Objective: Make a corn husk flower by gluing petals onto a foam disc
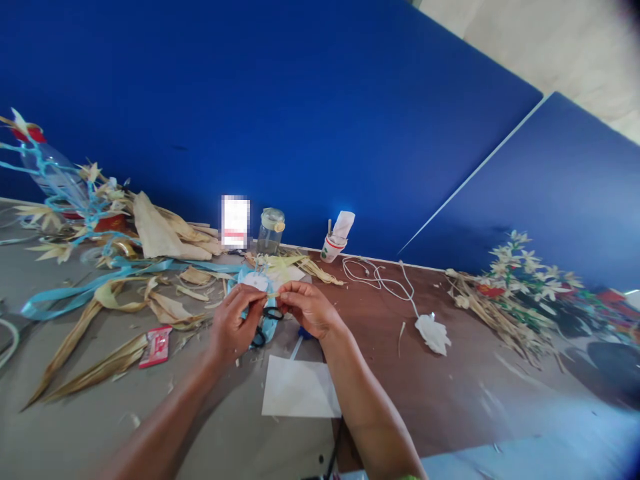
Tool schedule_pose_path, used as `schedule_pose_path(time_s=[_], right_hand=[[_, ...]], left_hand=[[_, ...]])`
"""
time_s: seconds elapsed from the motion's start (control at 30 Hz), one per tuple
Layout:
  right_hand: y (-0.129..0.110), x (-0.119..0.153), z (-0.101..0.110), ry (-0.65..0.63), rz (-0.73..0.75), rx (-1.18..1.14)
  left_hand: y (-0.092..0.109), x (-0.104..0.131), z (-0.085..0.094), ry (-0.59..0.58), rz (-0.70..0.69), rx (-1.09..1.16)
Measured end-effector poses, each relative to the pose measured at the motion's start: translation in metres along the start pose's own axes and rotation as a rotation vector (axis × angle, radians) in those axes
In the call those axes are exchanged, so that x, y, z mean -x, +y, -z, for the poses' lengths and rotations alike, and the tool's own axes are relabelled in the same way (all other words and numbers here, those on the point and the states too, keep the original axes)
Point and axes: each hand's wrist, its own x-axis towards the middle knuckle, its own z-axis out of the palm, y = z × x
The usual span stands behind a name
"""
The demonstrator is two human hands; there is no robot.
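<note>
Above the table (375, 380): 1 thin pale strip (273, 295), stretched between left hand (239, 317) and right hand (311, 308), each pinched closed upon it; black loops (273, 314) just below the hands.

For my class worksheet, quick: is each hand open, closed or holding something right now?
Left hand: closed, seemingly pinching a small yellowish strip.
Right hand: closed, seemingly pinching the same strip's other end.
</note>
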Motion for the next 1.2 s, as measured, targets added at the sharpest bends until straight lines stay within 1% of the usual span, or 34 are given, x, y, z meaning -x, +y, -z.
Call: schedule_pose_path(time_s=[0.2,0.4,0.53,0.63,0.7,0.8,0.9,0.97,1.2], right_hand=[[0.000,-0.001,0.003,0.034,0.009,-0.019],[-0.002,0.000,0.004,0.033,0.012,-0.097],[0.003,0.001,-0.005,0.034,0.010,-0.088],[0.011,0.001,-0.015,0.064,0.054,-0.050],[0.017,0.000,-0.022,0.080,0.109,-0.034],[0.022,-0.002,-0.029,0.122,0.160,-0.036],[0.026,-0.004,-0.031,0.180,0.177,-0.066],[0.029,-0.005,-0.031,0.192,0.189,-0.086],[0.037,-0.010,-0.030,0.231,0.227,-0.124]], left_hand=[[-0.002,0.000,-0.001,0.004,0.044,0.016],[-0.001,-0.001,0.000,0.013,0.039,0.001],[0.001,-0.002,0.000,0.035,0.027,-0.027],[0.001,-0.001,-0.001,0.041,0.037,-0.040],[0.000,0.001,-0.001,0.030,0.073,-0.061],[-0.002,0.003,-0.003,0.011,0.162,-0.069],[-0.002,0.004,-0.005,0.004,0.235,-0.037],[-0.001,0.004,-0.006,-0.012,0.257,-0.031],[0.007,0.003,-0.010,-0.034,0.197,-0.014]])
